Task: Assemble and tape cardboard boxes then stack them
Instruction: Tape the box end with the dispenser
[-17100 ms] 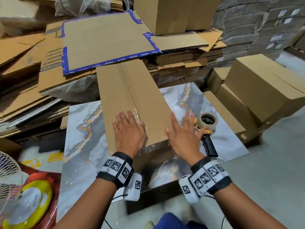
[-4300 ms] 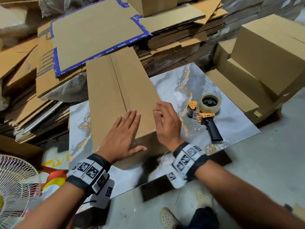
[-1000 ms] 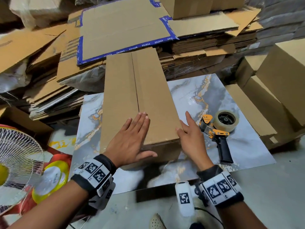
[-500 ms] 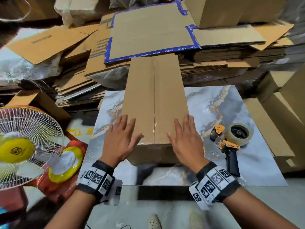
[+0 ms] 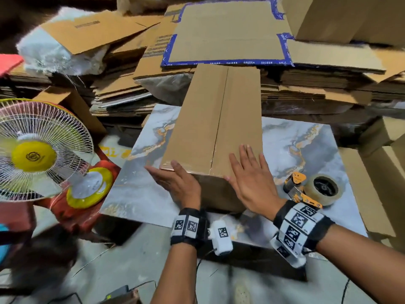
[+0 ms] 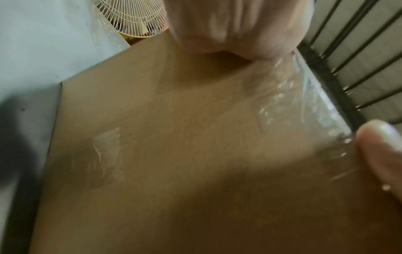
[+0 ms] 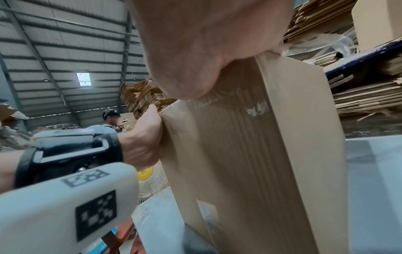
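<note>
A long cardboard box [image 5: 217, 119] lies in the centre of the head view on a marbled board [image 5: 302, 150], its top flaps meeting along a middle seam. The left hand [image 5: 175, 183] presses flat against its near left corner with straight fingers, thumb on the top edge, while the right hand [image 5: 249, 183] rests open, fingers spread, on the near right top. A tape dispenser [image 5: 315, 190] lies lower right on the board, just beside the right wrist; a fan [image 5: 37, 150] stands at the left edge.

Warehouse: flattened cardboard stacks [image 5: 317, 84], corrugated roof [image 7: 65, 43]
</note>
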Tool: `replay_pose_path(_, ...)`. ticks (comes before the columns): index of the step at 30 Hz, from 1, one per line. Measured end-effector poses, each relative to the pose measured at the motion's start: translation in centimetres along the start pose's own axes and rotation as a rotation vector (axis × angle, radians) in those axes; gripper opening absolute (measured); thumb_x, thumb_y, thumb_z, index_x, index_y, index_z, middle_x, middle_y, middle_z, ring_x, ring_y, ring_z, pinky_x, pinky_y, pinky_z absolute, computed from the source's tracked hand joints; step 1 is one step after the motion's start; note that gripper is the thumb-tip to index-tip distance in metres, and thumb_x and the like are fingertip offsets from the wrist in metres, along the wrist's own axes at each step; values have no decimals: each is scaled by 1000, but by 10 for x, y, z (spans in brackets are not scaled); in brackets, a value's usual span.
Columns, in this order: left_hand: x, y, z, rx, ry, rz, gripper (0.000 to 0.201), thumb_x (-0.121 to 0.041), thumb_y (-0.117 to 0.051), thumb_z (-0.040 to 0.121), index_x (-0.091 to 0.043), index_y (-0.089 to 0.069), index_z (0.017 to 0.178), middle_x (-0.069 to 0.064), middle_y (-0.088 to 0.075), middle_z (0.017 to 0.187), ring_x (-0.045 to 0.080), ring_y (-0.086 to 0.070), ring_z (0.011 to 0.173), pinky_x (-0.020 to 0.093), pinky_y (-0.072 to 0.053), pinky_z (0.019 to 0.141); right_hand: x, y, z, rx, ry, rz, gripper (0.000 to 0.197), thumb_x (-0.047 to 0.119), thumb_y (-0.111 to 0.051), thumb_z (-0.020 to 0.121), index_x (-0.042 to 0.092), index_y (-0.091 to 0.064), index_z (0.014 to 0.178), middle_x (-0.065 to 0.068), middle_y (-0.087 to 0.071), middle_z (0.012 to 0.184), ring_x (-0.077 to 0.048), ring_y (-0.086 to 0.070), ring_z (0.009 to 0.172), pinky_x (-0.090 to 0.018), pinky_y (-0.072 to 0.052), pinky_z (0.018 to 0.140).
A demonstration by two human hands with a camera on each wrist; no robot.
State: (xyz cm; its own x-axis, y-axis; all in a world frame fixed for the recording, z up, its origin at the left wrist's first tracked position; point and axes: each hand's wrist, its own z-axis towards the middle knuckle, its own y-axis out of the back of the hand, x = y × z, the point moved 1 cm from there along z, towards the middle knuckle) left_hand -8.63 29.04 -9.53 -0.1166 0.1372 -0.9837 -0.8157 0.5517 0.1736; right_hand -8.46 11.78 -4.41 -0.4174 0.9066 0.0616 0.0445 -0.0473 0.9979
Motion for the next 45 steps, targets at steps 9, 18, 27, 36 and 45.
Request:
replay_pose_path(9, -32, 44, 65, 356, -140, 188, 62, -32, -56, 103, -19, -32, 158, 4, -50, 149, 16, -48, 136, 25, -36, 104, -8, 2, 4, 106, 98, -95, 77, 59, -29, 99, 22, -7, 162, -13, -2, 169, -38, 1, 155, -63, -7, 121)
replay_pose_path(18, -37, 77, -13, 324, -599, 734, 29, -25, -52, 101, -10, -71, 117, 19, -70, 80, 41, -67, 77, 37, -40, 57, -41, 28, 9, 177, 228, -47, 86, 39, -65, 84, 29, -21, 157, -1, -8, 168, -30, -6, 155, -67, -12, 117)
replay_pose_path(27, -42, 64, -47, 769, -830, 606, 27, -19, -60, 94, -17, -72, 118, 2, -62, 82, 26, -61, 79, 38, -53, 62, -81, 50, 42, -54, -114, 192, 44, 0, -45, 98, 20, -54, 136, -8, -47, 147, -31, -27, 149, -55, -24, 118)
replay_pose_path(36, -32, 86, 86, 378, -642, 1037, 44, -41, -52, 101, -10, -56, 133, 23, -50, 138, 43, -42, 132, 60, -36, 104, 32, 55, 8, 18, 121, 448, 39, 40, -57, 98, 24, -59, 133, -4, -45, 154, -25, -41, 142, -39, -37, 109)
replay_pose_path(45, -40, 69, 86, 616, -803, 981, 43, -49, -40, 100, -19, -61, 121, 11, -58, 131, 34, -53, 123, 48, -40, 100, 28, 41, 48, 72, 2, 151, 57, 9, -63, 80, 27, -45, 131, 1, -40, 145, -25, -33, 140, -60, -26, 113)
